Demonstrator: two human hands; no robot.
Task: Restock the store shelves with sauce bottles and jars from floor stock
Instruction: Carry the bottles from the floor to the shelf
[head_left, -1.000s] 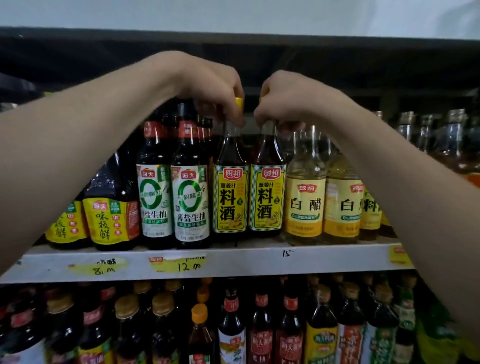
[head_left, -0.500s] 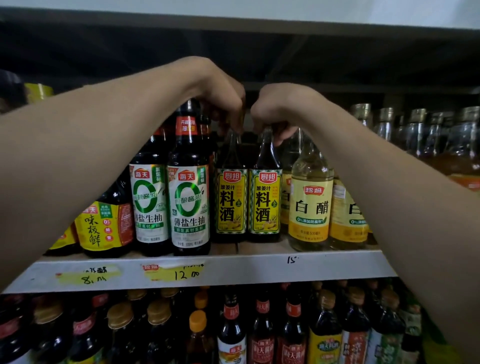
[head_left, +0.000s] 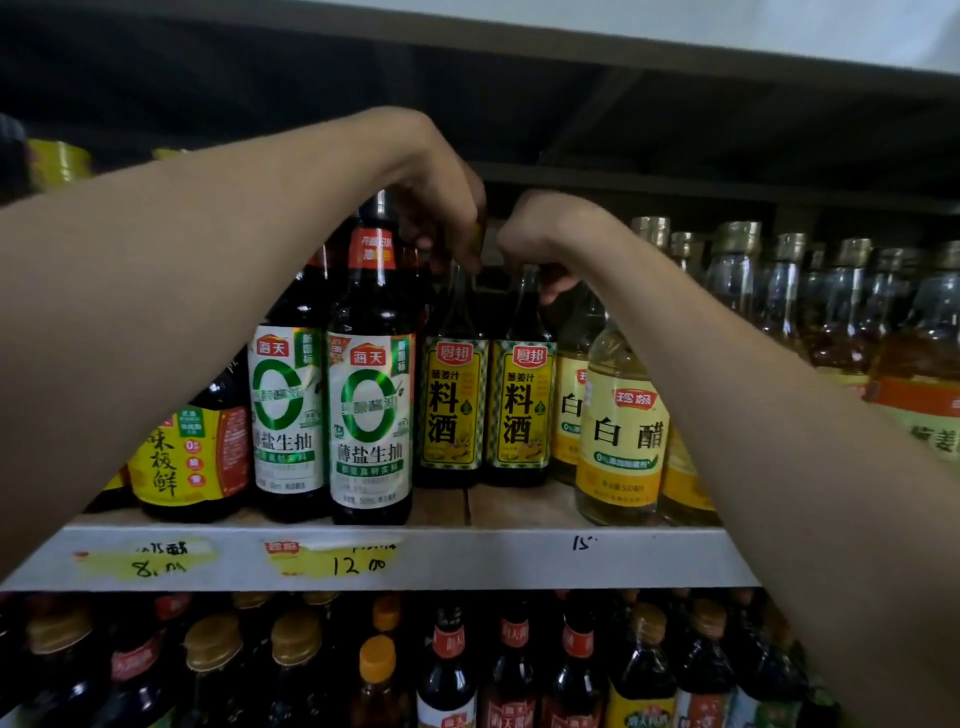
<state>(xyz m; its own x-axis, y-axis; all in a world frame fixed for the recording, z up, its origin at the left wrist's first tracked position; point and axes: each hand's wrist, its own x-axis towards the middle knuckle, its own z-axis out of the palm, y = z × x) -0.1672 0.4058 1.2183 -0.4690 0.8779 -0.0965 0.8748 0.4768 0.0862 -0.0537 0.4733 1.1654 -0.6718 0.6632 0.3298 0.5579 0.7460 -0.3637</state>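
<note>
Now set back from the front row, the left cooking-wine bottle (head_left: 451, 410) and the right cooking-wine bottle (head_left: 522, 410) stand upright and side by side on the upper shelf (head_left: 467, 558). A strip of bare board shows at their 6 o'clock. A second earlier both stood level with the shelf's front edge; they have since slid toward 12 o'clock, deeper into the bay.

The left hand (head_left: 431, 208) has its fingers (head_left: 462, 249) curled down over the top of the left cooking-wine bottle, hiding the cap. The right hand (head_left: 540, 234) pinches the neck of the right cooking-wine bottle between thumb and curled fingers (head_left: 557, 285). Neither grip has been let go.

Just beside the pair at 9 o'clock stand the taller soy-sauce bottles (head_left: 371, 415). At 3 o'clock is the white-vinegar bottle (head_left: 621, 431), nearer the shelf edge.

Judgement: this placement is nearly complete. Both bottles appear seated in their lane, and the space opened in front would take further stock. Release is best made straight upward, since neighbouring necks crowd both hands.
</note>
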